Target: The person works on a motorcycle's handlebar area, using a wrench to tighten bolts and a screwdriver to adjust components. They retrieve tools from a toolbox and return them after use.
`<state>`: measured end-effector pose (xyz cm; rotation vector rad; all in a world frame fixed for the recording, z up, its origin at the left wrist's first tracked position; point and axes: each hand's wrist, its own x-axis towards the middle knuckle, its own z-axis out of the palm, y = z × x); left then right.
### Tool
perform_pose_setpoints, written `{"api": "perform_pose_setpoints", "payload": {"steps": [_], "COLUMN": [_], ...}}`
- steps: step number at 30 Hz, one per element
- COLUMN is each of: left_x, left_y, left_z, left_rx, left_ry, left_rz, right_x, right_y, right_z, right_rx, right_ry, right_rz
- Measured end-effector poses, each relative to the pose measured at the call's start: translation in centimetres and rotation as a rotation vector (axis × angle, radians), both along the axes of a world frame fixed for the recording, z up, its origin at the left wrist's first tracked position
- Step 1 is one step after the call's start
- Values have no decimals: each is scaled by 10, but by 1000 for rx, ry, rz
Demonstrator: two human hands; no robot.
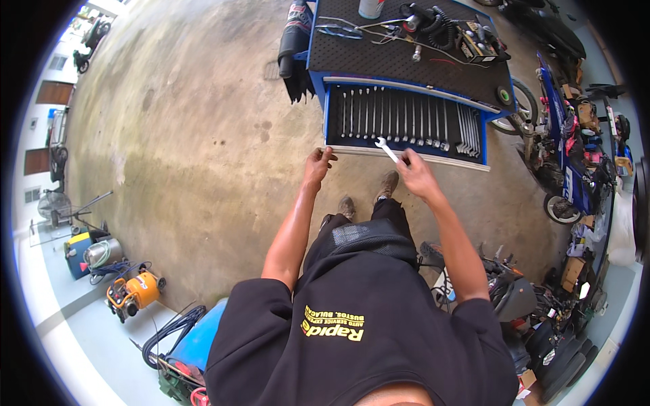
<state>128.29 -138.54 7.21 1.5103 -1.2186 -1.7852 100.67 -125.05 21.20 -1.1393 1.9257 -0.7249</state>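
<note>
An open drawer (330, 122) of a blue tool cabinet (316, 74) holds a row of combination wrenches (393, 115), graded by size, with a slanted cluster of wrenches (468, 132) at its right end. My right hand (414, 172) is closed around a silver wrench (388, 150), its open-ended jaw pointing up and left over the drawer's front edge. At the drawer's left front corner, my left hand (319, 166) has its fingers curled at the metal edge (406, 155), gripping it.
On the black cabinet top lie a coiled black hose (439, 30), cables and a small box (477, 44). A black bottle (294, 34) hangs at the cabinet's left side. Motorcycles (569, 162) and parts crowd the right; an orange compressor (137, 291) stands lower left.
</note>
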Motion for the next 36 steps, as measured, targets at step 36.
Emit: {"api": "perform_pose_setpoints", "payload": {"steps": [36], "left_x": [65], "left_y": [81], "left_z": [19], "left_rx": [61], "left_ry": [-56], "left_rz": [-210], "right_x": [149], "right_y": [-135], "right_z": [-65], "right_rx": [130], "right_ry": [591], "right_rz": [758]}}
